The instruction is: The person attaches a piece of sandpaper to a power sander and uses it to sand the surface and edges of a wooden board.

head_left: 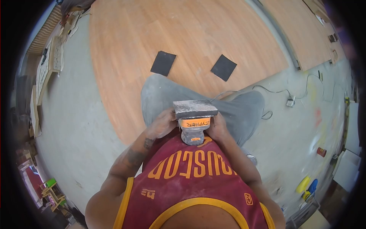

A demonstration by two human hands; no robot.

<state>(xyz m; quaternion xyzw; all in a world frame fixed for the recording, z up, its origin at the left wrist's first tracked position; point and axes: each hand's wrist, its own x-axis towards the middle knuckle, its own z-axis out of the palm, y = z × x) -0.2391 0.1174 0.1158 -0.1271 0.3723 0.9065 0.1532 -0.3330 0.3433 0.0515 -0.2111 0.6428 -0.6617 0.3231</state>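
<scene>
A dusty palm sander (195,123) with an orange band is held close to my belly, its flat square pad turned upward and away from me. My left hand (164,123) grips it at the pad's left side, with the fingertips partly hidden. On the opposite side, my right hand (217,128) holds it, most of the fingers tucked out of sight behind the pad. Beyond my crossed legs (167,93), two dark square sheets, apparently sandpaper, lie on a wooden panel (183,30): the left sheet (163,63) and the right sheet (223,68).
A power cord (272,91) runs across the floor to the right, by a plug or socket (290,101). Another wooden panel (299,32) lies at the upper right. A red can (321,152) and yellow and blue items (307,187) sit at the right.
</scene>
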